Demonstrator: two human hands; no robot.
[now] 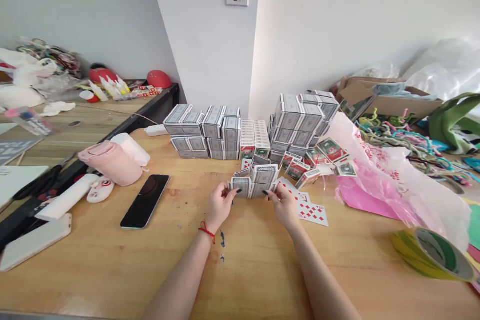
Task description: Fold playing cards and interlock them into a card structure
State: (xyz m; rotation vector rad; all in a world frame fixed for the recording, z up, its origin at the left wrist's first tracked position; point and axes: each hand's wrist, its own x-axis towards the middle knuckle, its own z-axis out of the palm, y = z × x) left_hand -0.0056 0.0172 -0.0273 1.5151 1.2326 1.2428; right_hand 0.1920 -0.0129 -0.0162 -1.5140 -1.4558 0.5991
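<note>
1. Holding the small card cluster point(245, 187) between both hands, I have it directly in front of me, low over the bench point(258, 265); whether its underside touches the wood I cannot tell.
2. My left grip point(220, 205) is pinched on the cluster's left end, thumb on the front face and the fingers curled around the side.
3. My right grip point(284, 206) is closed on the opposite end, thumb likewise in front, beneath the taller block at that side.
4. It should be light and fairly stiff along its edges, but thin-walled and probably smooth, so I judge that a hard squeeze could crush it or make a piece slide out.
5. The lower outer ends look the best places to hold, with even, gentle pressure; the taller block seems the likeliest part to tip.
6. Just beside my right grip lie loose playing cards point(314, 213), with printed card boxes point(332, 151) farther ahead.
7. Beyond both hands stand a left stack point(187, 145) and a right stack point(290, 115) of similar blocks; well left of my left grip lies a phone point(144, 202).
</note>
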